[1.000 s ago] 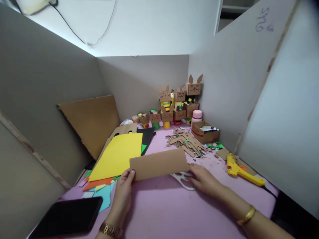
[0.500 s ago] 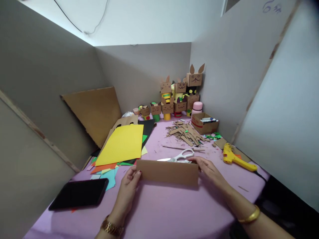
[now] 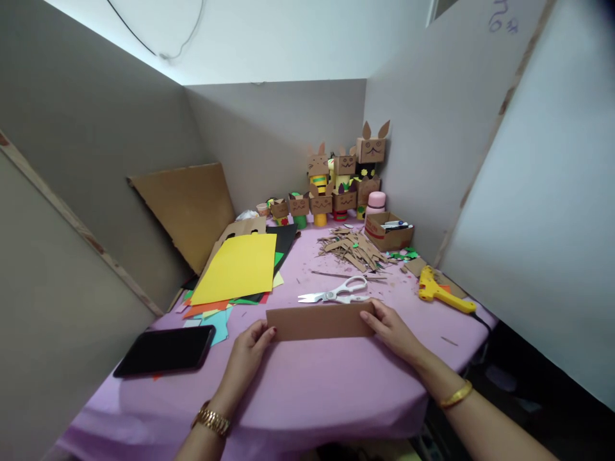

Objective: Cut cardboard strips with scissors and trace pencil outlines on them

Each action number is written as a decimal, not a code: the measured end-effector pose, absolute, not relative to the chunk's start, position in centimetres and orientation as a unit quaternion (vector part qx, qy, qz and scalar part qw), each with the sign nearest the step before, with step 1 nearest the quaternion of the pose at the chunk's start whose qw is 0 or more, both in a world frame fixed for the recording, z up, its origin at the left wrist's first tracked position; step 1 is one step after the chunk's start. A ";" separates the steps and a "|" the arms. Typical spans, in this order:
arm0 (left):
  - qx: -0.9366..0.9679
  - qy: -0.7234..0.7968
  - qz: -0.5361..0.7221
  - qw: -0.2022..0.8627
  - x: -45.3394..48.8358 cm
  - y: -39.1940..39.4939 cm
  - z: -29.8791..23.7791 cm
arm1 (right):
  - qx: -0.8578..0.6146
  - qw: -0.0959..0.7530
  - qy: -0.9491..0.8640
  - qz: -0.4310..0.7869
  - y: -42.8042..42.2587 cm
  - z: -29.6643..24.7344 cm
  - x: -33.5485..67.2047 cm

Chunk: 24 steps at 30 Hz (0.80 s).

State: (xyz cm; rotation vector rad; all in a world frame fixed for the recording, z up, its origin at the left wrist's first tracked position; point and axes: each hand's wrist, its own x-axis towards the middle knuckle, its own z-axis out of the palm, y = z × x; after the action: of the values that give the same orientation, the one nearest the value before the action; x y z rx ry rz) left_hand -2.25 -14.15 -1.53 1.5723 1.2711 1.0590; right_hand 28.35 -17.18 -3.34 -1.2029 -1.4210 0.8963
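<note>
A long brown cardboard strip (image 3: 319, 321) lies flat on the purple table cover (image 3: 312, 384). My left hand (image 3: 250, 352) pinches its left end with thumb and fingers. At the strip's right end, my right hand (image 3: 394, 330) grips the edge. White-handled scissors (image 3: 336, 294) rest just behind the strip, untouched. Each wrist wears a gold band.
A black phone (image 3: 166, 350) lies at the left front. Yellow paper (image 3: 240, 269) tops a stack of coloured sheets. Cardboard scraps (image 3: 353, 250), a small box of pens (image 3: 388, 232), a yellow glue gun (image 3: 439, 292) and several cardboard animal figures (image 3: 336, 186) stand behind. Partition walls enclose the table.
Both hands brought the cardboard strip nearer to me and laid it down flatter. The scissors it hid now show behind it, and the view has tilted down.
</note>
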 end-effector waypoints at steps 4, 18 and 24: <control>0.631 0.502 0.416 0.420 -2.3 -14.4 -1.4 | -0.494 0.501 -0.615 0.355 -17.6 -3.3 28.5; 0.620 0.506 0.424 0.424 -2.3 -14.4 -1.3 | -0.495 0.480 -0.645 0.329 -17.4 -3.2 28.7; 0.627 0.506 0.420 0.418 -2.1 -13.9 -1.3 | -0.493 0.491 -0.630 0.345 -16.3 -3.1 28.8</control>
State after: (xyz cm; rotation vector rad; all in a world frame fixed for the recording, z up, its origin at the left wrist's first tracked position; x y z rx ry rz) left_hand -2.08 -13.92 -1.31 1.5735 1.2689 1.0544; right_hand 28.81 -16.33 -3.13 -1.1965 -1.5308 0.8377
